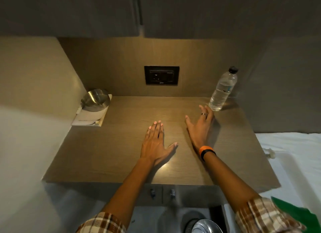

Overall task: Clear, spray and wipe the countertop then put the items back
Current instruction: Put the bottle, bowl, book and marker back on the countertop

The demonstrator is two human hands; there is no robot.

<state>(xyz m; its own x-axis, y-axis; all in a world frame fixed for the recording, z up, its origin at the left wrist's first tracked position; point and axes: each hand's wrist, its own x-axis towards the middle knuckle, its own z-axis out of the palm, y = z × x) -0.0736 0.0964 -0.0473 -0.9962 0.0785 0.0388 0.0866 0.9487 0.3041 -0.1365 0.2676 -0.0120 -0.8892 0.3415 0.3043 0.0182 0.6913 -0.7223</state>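
Observation:
A wooden countertop [112, 149] fills the middle of the head view. My left hand [156, 142] lies flat and open on it, palm down, near the centre. My right hand [201, 126] is open with fingers spread, a ring on one finger, its fingertips a short way from a clear plastic water bottle [223, 90] with a black cap that stands upright at the back right corner. At the back left corner a steel bowl [95, 99] rests tilted on a folded white cloth or paper pad [88, 119].
A black wall socket [161, 75] is set in the back panel. Cupboards hang overhead. White bedding [293, 151] lies to the right of the counter. Below the front edge are two drawer knobs [162, 192] and a round steel object [205, 226] on the floor.

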